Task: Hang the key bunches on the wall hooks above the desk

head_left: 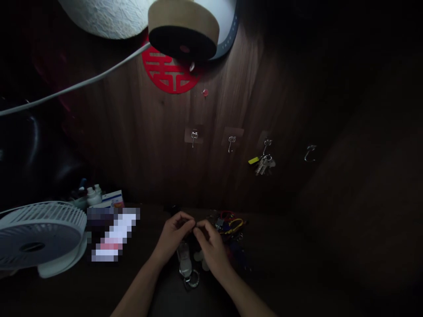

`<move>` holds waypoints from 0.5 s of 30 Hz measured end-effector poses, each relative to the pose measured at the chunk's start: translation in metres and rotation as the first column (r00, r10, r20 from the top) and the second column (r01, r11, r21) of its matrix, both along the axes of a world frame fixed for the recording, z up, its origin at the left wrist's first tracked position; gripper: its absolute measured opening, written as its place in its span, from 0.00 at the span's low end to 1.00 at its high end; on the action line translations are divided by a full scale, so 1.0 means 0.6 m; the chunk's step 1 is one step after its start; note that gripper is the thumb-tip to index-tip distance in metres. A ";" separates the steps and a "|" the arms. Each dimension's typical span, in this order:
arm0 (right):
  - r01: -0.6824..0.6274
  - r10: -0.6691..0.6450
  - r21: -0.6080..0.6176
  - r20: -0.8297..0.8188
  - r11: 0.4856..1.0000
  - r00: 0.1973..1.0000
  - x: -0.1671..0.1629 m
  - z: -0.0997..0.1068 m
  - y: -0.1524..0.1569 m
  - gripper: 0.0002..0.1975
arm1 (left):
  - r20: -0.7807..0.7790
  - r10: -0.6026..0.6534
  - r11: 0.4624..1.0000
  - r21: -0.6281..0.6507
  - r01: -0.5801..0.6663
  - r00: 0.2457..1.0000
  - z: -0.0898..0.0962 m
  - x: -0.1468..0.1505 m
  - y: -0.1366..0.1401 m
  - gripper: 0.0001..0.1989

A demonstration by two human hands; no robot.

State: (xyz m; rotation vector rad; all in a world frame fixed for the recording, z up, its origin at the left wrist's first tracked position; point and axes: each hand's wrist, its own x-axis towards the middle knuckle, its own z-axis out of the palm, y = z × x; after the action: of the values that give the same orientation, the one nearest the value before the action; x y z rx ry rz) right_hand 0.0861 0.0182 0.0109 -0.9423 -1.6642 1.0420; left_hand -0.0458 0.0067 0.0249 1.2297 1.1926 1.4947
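1. Hands first, in the head view: your left hand (172, 235) and right hand (211, 246) meet fingertip to fingertip over the dark tabletop (297, 264), both pinched on one small dark object (194, 225) held between them. It is too dim to tell what that object is or which hand carries its weight.

2. Just below your hands, a pale oblong fob on a silver metal ring (187, 267) seems to hang from or lie under that pinch; the pictures do not settle which.

3. Just beyond your right hand lies a tangled heap of keys with red, yellow and blue loops (229, 222), resting on the table and apart from your fingers.

4. On the dark wood-grain wall, four small metal hooks run in a row. The first hook (194, 136), second hook (231, 141) and fourth hook (309, 152) are bare; the third hook (267, 144) holds a silver key bunch with a yellow tag (262, 163).

5. Judging from this, one bunch is hung, one piece is in your fingers, and the heap on the table is untouched, so most of the handling looks undone.

6. At your left stand a white round desk fan (39, 237) and small white bottles (93, 193); overhead hang a white cable (72, 86) and a red paper-cut ornament (170, 72).
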 end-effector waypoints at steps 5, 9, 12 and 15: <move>0.096 -0.111 -0.110 -0.145 0.989 0.983 -0.002 -0.023 0.008 0.20 | 0.069 -0.189 0.981 -0.030 0.191 0.980 -0.022 0.013 0.004 0.16; -0.026 -0.024 -0.291 -0.166 0.956 0.986 0.012 -0.034 0.014 0.21 | 0.101 -0.217 0.976 0.001 0.218 0.971 -0.037 0.032 0.009 0.12; -0.071 0.007 -0.318 -0.197 0.945 0.980 0.020 -0.036 0.019 0.21 | 0.074 -0.077 0.995 0.074 0.071 0.994 -0.037 0.042 0.009 0.08; -0.109 0.064 -0.244 -0.182 0.964 0.981 0.027 -0.031 0.023 0.20 | 0.181 -0.052 0.998 0.028 0.047 0.982 -0.034 0.048 0.009 0.11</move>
State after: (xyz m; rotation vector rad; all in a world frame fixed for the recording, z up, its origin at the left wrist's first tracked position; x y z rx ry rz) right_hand 0.1020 0.0322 -0.0076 -0.9181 -1.4620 1.3813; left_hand -0.0168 0.0118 0.0043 1.1040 1.0190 1.5523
